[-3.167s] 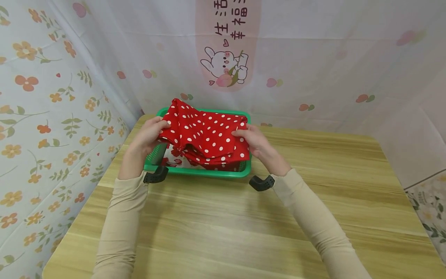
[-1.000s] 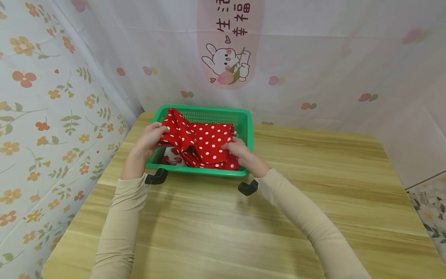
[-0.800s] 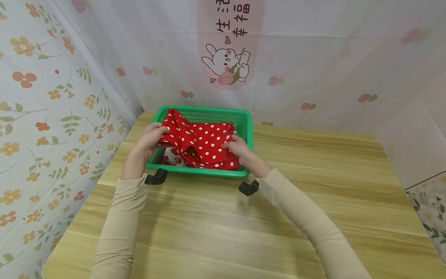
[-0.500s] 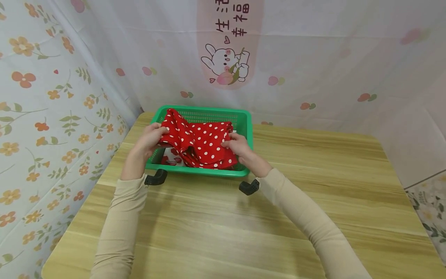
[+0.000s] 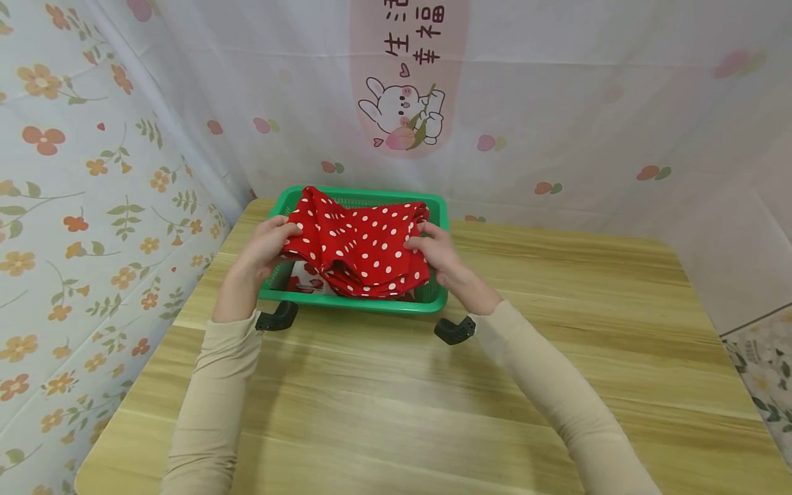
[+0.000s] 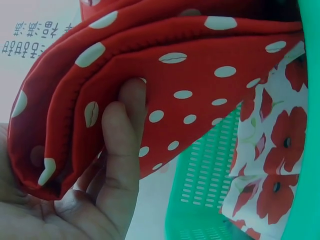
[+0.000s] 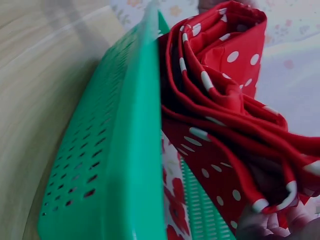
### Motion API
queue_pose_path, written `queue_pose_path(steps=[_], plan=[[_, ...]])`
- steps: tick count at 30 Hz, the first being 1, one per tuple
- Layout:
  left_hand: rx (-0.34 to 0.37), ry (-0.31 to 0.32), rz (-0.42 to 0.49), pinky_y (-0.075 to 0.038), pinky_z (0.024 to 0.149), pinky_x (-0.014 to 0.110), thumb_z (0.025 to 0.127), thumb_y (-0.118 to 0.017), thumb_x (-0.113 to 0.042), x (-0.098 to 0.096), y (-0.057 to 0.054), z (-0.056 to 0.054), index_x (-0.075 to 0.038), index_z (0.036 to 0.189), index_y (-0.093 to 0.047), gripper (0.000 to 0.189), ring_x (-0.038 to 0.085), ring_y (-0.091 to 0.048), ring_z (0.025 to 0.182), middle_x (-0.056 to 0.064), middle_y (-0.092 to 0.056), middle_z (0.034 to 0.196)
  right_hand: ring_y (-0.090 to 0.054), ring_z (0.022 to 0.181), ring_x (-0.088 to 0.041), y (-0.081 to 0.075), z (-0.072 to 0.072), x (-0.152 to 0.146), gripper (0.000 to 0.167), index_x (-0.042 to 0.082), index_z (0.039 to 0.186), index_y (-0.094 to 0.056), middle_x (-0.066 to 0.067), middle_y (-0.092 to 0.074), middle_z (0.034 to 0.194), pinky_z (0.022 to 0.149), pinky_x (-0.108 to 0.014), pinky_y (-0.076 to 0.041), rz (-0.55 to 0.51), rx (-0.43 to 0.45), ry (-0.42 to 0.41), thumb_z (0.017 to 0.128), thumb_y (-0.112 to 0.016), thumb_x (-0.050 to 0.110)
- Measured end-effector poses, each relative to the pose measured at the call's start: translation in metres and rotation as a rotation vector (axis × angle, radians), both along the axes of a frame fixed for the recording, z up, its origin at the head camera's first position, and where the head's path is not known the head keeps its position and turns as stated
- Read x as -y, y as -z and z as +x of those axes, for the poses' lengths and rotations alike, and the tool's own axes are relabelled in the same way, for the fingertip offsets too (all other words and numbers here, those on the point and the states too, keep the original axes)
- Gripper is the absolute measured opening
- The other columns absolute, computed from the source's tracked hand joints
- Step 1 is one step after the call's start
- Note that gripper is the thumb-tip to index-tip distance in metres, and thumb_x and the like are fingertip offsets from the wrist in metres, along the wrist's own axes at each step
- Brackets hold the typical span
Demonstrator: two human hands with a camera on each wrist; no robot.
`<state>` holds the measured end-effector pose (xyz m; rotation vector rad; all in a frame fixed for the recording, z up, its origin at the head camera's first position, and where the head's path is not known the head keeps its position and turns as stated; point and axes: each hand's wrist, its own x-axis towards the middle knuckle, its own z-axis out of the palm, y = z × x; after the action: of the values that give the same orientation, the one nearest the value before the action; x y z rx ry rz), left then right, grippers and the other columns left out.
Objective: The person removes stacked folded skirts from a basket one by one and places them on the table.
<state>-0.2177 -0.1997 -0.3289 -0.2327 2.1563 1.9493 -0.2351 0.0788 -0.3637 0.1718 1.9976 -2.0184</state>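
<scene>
Over green basket (image 5: pixel 353 303), polka-dot cloth (image 5: pixel 374 247)

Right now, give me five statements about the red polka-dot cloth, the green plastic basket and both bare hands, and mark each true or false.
1. The left hand and right hand both hold the red polka-dot cloth. True.
2. The cloth is spread flat in a single layer. False: it is folded in several layers and creased.
3. The green plastic basket stands on the wood-grain table. True.
4. The basket's walls are solid. False: they are perforated.
5. White fabric with red flowers lies inside the basket. True.
</scene>
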Motion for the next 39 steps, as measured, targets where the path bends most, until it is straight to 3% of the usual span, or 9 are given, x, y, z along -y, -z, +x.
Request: queue_pose_path(steps=[9,18,26,32,39], plan=[[-0.007,0.036,0.036,-0.052,0.063,0.019,0.095,-0.042,-0.013,-0.007,0.000,0.001,-0.006,0.099,-0.043,0.008,0.004,-0.061,0.067,0.003,-0.053,0.093,-0.063,0.084,-0.018,-0.009,0.005,-0.015,0.018,0.010,0.105,-0.051,-0.012,-0.053,0.116,0.069,-0.032,-0.056,-0.054,0.031,0.035,0.088,-0.055,0.005],[-0.008,0.057,0.024,-0.052,0.065,0.019,0.096,-0.042,-0.015,-0.014,0.002,0.003,-0.007,0.103,-0.042,0.011,0.004,-0.063,0.069,0.005,-0.052,0.098,-0.064,0.079,-0.014,-0.012,0.009,-0.028,0.020,0.011,0.106,-0.050,-0.011,-0.053,0.113,0.067,-0.030,-0.056,-0.050,0.033,0.027,0.088,-0.055,0.007],[-0.011,0.081,0.014,-0.052,0.063,0.019,0.096,-0.042,-0.015,-0.021,0.002,0.002,-0.007,0.104,-0.042,0.012,0.005,-0.062,0.069,0.005,-0.053,0.098,-0.063,0.083,-0.014,-0.015,0.012,-0.042,0.035,0.008,0.123,-0.046,-0.010,-0.051,0.116,0.069,-0.031,-0.056,-0.070,0.018,0.012,0.089,-0.053,0.008],[0.000,0.096,0.016,-0.052,0.064,0.020,0.096,-0.043,-0.016,-0.028,0.001,0.003,-0.007,0.106,-0.042,0.014,0.006,-0.062,0.071,0.007,-0.051,0.101,-0.063,0.085,-0.014,-0.017,0.015,-0.051,0.039,0.008,0.127,-0.044,-0.008,-0.051,0.116,0.070,-0.031,-0.056,-0.078,0.019,0.020,0.089,-0.054,0.009],[0.018,0.103,0.027,-0.054,0.066,0.021,0.096,-0.044,-0.017,-0.035,0.000,0.004,-0.006,0.105,-0.042,0.014,0.008,-0.063,0.074,0.008,-0.051,0.104,-0.062,0.085,-0.014,-0.017,0.016,-0.061,0.033,0.009,0.123,-0.046,-0.007,-0.050,0.115,0.070,-0.029,-0.055,-0.102,0.008,0.026,0.090,-0.052,0.008]])
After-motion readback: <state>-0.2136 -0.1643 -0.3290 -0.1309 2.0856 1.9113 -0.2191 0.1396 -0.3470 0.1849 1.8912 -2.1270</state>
